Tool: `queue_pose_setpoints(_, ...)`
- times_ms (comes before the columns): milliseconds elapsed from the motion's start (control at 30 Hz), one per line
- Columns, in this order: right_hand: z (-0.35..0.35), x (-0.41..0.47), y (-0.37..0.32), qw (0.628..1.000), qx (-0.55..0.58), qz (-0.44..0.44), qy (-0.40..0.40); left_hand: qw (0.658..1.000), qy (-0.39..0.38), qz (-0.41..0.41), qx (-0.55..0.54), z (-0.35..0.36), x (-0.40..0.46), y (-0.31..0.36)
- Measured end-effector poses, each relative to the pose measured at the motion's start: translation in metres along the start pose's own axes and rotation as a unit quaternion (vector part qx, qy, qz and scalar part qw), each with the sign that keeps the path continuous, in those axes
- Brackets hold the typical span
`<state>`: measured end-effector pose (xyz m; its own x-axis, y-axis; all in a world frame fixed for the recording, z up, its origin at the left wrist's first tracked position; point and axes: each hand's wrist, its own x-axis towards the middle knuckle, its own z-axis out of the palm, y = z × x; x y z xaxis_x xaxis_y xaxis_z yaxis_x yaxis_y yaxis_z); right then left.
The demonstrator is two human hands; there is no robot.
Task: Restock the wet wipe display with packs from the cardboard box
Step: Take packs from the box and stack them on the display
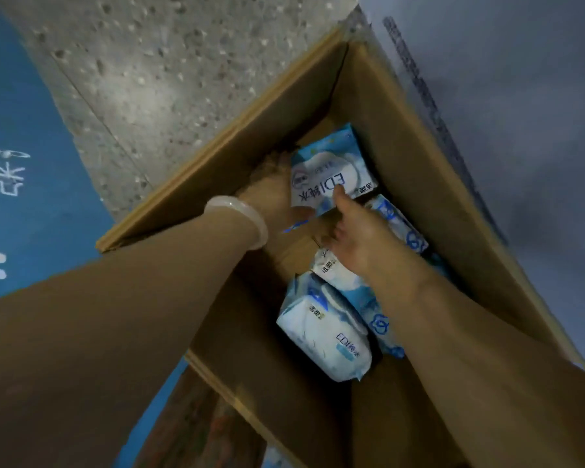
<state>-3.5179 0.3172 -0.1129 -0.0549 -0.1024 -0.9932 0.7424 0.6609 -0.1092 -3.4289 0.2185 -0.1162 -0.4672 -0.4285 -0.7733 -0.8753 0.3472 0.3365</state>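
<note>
An open cardboard box (419,170) sits on the floor below me, both my arms reaching into it. My left hand (271,194), a pale bangle on its wrist, grips the left edge of a blue-and-white wet wipe pack (328,167) at the box's far end. My right hand (355,231) touches the same pack's near edge with thumb and fingertips, apparently pinching it. Another wet wipe pack (325,336) lies nearer me on the box bottom, with two more packs (399,224) partly hidden beneath my right arm. The display is out of view.
The box stands on speckled grey terrazzo floor (132,62). A blue floor area with white characters (11,170) lies to the left. A grey surface (520,96) rises along the box's right side. The box's tall walls surround both hands.
</note>
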Motion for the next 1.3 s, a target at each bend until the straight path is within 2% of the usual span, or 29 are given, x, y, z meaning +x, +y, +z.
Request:
queue_pose_setpoints(100,0.003,0.028,0.002,0.999,0.047,0.02,-0.008,1.0,0.0,-0.026,-0.005,0.01,0.031,-0.004)
queue_pose_setpoints(200,0.007,0.05,0.004,0.998,0.058,-0.001,0.001,0.999,0.014,-0.029,0.022,0.015,0.043,-0.006)
queue_pose_setpoints(300,-0.001,0.087,0.022,0.999,-0.009,-0.011,0.043,0.994,-0.096,-0.019,-0.038,0.026,0.045,-0.02)
queue_pose_setpoints(367,-0.008,0.103,0.03,0.998,-0.029,-0.032,0.048,0.986,-0.13,-0.04,-0.098,0.032,0.042,-0.028)
queue_pose_setpoints(500,-0.002,0.077,0.017,0.998,-0.037,-0.04,0.03,0.96,-0.088,-0.12,-0.236,0.043,0.047,-0.032)
queue_pose_setpoints(600,0.0,0.07,0.015,0.997,-0.041,-0.05,0.034,0.927,-0.082,-0.13,-0.341,0.048,0.044,-0.022)
queue_pose_setpoints(733,0.001,0.06,0.015,0.997,-0.019,-0.062,0.036,0.902,-0.047,-0.155,-0.401,0.049,0.034,-0.013)
queue_pose_setpoints(867,-0.002,0.027,0.015,0.997,-0.008,-0.075,-0.002,0.89,-0.037,-0.147,-0.431,0.025,0.007,-0.004)
queue_pose_setpoints(1067,-0.008,-0.063,-0.003,0.991,-0.059,-0.117,-0.015,0.814,-0.072,-0.111,-0.565,-0.019,-0.086,0.017)
queue_pose_setpoints(1167,-0.009,-0.12,-0.011,0.988,-0.071,-0.133,-0.036,0.807,-0.06,-0.075,-0.583,-0.044,-0.131,0.029)
queue_pose_setpoints(1300,-0.008,-0.207,-0.017,0.985,-0.012,-0.165,-0.039,0.81,-0.042,-0.011,-0.585,-0.09,-0.194,0.067)
